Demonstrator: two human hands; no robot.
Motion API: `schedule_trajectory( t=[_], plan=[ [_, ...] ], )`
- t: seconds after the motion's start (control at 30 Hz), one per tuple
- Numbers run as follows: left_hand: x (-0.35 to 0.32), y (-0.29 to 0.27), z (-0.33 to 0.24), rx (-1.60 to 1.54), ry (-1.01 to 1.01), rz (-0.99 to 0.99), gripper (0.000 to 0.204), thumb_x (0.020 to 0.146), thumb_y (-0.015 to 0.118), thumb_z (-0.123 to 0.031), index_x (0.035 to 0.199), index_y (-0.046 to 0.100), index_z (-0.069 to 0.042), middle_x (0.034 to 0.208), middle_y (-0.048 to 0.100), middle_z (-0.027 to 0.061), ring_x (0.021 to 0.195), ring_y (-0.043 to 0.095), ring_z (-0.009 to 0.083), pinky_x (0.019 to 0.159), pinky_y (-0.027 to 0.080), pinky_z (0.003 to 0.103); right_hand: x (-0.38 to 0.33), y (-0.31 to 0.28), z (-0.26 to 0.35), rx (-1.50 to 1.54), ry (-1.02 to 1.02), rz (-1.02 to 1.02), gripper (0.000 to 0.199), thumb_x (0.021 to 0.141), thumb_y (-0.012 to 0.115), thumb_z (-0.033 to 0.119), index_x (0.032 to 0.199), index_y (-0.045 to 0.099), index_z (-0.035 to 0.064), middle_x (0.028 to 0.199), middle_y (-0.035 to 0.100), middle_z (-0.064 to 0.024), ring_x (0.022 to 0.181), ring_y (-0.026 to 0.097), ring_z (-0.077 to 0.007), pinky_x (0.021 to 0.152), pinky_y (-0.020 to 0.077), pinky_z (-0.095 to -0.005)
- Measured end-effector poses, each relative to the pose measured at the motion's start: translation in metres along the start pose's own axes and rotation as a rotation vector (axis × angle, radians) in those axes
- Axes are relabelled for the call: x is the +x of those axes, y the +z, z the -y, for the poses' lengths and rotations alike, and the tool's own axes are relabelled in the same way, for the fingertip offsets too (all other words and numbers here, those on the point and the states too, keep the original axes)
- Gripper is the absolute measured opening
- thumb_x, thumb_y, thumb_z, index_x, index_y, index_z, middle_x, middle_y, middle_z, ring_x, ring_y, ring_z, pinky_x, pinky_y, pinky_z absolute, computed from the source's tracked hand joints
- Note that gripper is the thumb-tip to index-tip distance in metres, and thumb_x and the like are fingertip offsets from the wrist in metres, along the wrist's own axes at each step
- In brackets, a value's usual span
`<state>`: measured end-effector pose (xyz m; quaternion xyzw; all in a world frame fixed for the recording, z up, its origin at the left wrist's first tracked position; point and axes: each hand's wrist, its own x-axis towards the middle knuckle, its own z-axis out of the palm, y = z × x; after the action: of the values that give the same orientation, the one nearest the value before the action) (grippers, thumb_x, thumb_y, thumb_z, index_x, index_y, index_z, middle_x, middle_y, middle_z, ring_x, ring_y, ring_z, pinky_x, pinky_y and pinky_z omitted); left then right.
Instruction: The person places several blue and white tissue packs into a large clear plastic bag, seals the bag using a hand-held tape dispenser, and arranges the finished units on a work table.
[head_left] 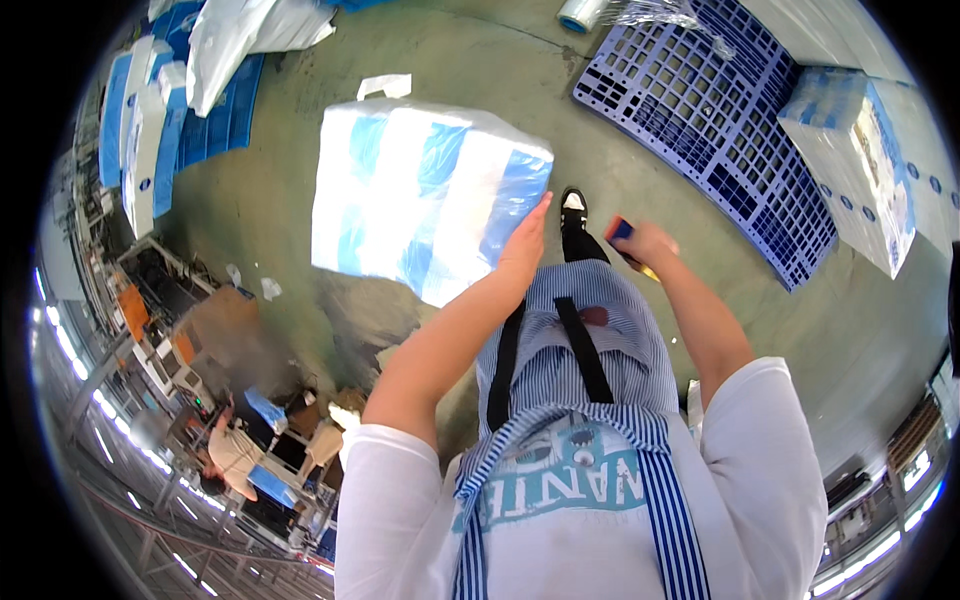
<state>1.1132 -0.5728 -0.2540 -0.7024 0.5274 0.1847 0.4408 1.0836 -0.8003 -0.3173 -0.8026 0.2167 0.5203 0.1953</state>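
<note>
A large block-shaped package (415, 195), striped white and blue under clear plastic wrap, takes up the space to my left. My left hand (524, 245) holds its near right edge, with the fingers along the side and some of them hidden by the package. A white flap (385, 86) sticks up from its far edge. Out to the right, my right hand (650, 247) is closed around a small dark blue and red object (620, 231) with a yellow part below. Motion blurs that hand, and I cannot make out what kind of object it is.
A blue plastic grid pallet (700, 120) lies on the floor at the far right, beside stacked wrapped packages (850, 165). More blue and white packs (150, 120) stand far left. At lower left, a person (233, 455) is among machines and boxes. My shoe (573, 203) shows ahead.
</note>
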Motion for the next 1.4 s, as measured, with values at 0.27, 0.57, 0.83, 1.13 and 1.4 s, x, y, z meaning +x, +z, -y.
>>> schedule_trajectory(
  t=[0.27, 0.57, 0.83, 1.13, 1.4],
  plan=[
    [0.047, 0.010, -0.011, -1.401, 0.009, 0.028, 0.028, 0.088, 0.045, -0.019, 0.109, 0.060, -0.007, 0.107, 0.060, 0.0084, 0.108, 0.051, 0.0258, 0.099, 0.032, 0.041, -0.079, -0.025, -0.064, 0.640, -0.113, 0.027, 0.044, 0.067, 0.073, 0.039, 0.082, 0.062, -0.0020, 0.070, 0.064, -0.0113, 0.061, 0.061, -0.0207, 0.061, 0.0479, -0.0302],
    [-0.061, 0.002, 0.067, -2.985, 0.036, -0.267, 0.030, 0.089, 0.053, -0.021, 0.109, 0.059, 0.000, 0.100, 0.062, 0.0054, 0.096, 0.054, 0.0128, 0.089, 0.040, 0.027, -0.151, -0.050, 0.032, 0.313, -0.836, -0.074, 0.047, 0.059, 0.081, 0.030, 0.090, 0.061, 0.0008, 0.077, 0.062, -0.0088, 0.070, 0.060, -0.0201, 0.067, 0.0468, -0.0296],
    [-0.118, 0.058, 0.054, -2.793, -0.649, -0.487, 0.013, 0.081, 0.061, -0.011, 0.086, 0.066, 0.000, 0.074, 0.063, 0.0032, 0.065, 0.056, 0.0079, 0.061, 0.047, 0.022, -0.164, -0.035, 0.120, 0.054, -0.788, 0.125, 0.049, 0.061, 0.077, 0.041, 0.088, 0.061, 0.0025, 0.075, 0.061, -0.0158, 0.069, 0.059, -0.0318, 0.065, 0.0462, -0.0374],
    [-0.234, 0.331, 0.151, -2.210, -1.433, -0.597, 0.011, 0.080, 0.056, -0.011, 0.078, 0.064, -0.003, 0.068, 0.062, 0.0018, 0.054, 0.051, 0.0077, 0.053, 0.043, 0.024, -0.186, -0.008, 0.248, -0.151, -0.725, 0.177, 0.048, 0.064, 0.074, 0.038, 0.086, 0.060, -0.0016, 0.073, 0.063, -0.0164, 0.071, 0.062, -0.0310, 0.065, 0.0476, -0.0358],
    [-0.132, 0.420, 0.096, -2.151, -1.289, -0.290, 0.032, 0.079, 0.059, -0.033, 0.093, 0.062, -0.005, 0.090, 0.065, 0.0118, 0.086, 0.061, 0.0267, 0.075, 0.046, 0.037, -0.191, 0.021, 0.302, -0.027, -0.501, 0.184, 0.054, 0.064, 0.074, 0.039, 0.096, 0.059, -0.0019, 0.078, 0.063, -0.0189, 0.074, 0.063, -0.0317, 0.066, 0.0480, -0.0351]
  ],
)
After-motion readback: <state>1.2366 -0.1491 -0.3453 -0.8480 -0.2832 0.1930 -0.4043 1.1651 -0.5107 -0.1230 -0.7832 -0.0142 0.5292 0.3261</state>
